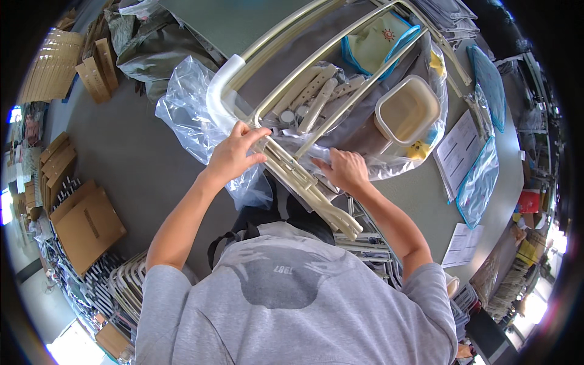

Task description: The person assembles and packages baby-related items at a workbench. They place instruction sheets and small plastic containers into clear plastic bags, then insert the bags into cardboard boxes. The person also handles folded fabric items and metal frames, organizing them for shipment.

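Note:
A folded frame of cream metal tubes (333, 51) lies at a slant across the top middle, with a white sleeve (219, 91) on one bend. My left hand (235, 153) rests on the frame's corner, fingers spread over the tube and clear plastic. Lower right of it, my right hand (344, 169) lies on the clear plastic bag (392, 169) beside the frame; whether it grips the plastic I cannot tell. Among the tubes show bagged beige plastic parts (315, 98), a cream plastic tub (406, 109) and a blue-edged fabric piece (381, 39).
Printed sheets (458, 150) and blue-edged fabric pieces (479, 182) lie on the grey table (410, 200) at right. Crumpled clear plastic (187, 109) hangs left of the frame. Cardboard boxes (89, 228) and stacked metal tube frames (125, 283) stand at left.

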{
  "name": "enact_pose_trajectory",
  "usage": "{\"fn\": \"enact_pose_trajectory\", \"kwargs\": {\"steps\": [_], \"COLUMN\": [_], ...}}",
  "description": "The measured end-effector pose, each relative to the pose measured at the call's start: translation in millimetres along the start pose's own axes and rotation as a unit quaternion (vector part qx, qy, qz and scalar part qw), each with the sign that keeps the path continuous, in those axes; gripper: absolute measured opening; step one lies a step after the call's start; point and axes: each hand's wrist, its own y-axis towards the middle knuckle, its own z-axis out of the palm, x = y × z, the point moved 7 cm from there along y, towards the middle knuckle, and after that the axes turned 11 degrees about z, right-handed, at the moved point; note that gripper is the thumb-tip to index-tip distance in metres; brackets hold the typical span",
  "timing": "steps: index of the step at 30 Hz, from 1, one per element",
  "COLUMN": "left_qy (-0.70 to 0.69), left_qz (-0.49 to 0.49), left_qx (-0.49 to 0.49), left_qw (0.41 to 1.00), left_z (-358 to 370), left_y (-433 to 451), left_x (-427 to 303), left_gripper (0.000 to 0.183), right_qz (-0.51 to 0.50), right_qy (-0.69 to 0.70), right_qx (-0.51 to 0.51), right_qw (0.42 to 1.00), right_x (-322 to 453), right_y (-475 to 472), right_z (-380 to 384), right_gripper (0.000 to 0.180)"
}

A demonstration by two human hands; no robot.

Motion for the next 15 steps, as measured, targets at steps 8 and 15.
{"fn": "enact_pose_trajectory", "kwargs": {"steps": [8,15], "left_qy": [-0.082,-0.388], "left_qz": [0.085,0.064], "left_qx": [-0.167,-0.068], "left_qw": [0.979,0.917], "left_z": [-40,-72], "left_y": [-51,-103], "left_x": [-8,-7], "left_gripper": [0.078,0.069], "right_qz": [-0.075,-0.07], "right_qy": [0.107,0.376], "right_qx": [-0.25,-0.12], "right_qw": [0.959,0.916], "right_x": [25,192], "right_y": [-72,-64], "right_z": [-53,39], "right_gripper": [0.055,0.063]}}
